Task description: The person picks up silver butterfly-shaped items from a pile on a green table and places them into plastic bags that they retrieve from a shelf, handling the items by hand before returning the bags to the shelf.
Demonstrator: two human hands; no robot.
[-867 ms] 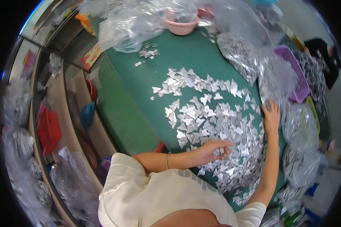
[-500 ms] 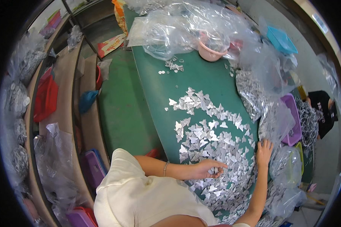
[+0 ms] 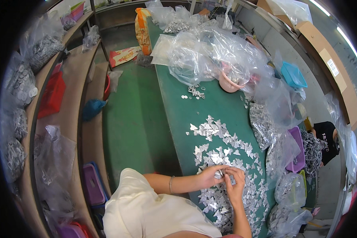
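Note:
Many small, flat, pointed silver metal pieces (image 3: pixel 216 156) lie spread over a green tabletop (image 3: pixel 172 107). My left hand (image 3: pixel 210 177) is above the pile with its fingers curled, and a bit of silver metal shows within its grasp. My right hand (image 3: pixel 235 182) meets it there, fingertips bent and pressed close to the left fingers. Whatever the right fingertips pinch is too small and covered to make out.
Clear plastic bags of metal parts (image 3: pixel 261 123) line the table's right side, near a purple basket (image 3: pixel 296 148). Farther back stand a pink bowl (image 3: pixel 230 84) and a blue basket (image 3: pixel 293 75). Shelves (image 3: pixel 63 123) with a red bin (image 3: pixel 53 95) rise on the left. Another person (image 3: pixel 325 141) is at right.
My right hand has left the bags at the table's right edge and come over to my left hand. The view has tilted up, showing more of the far end.

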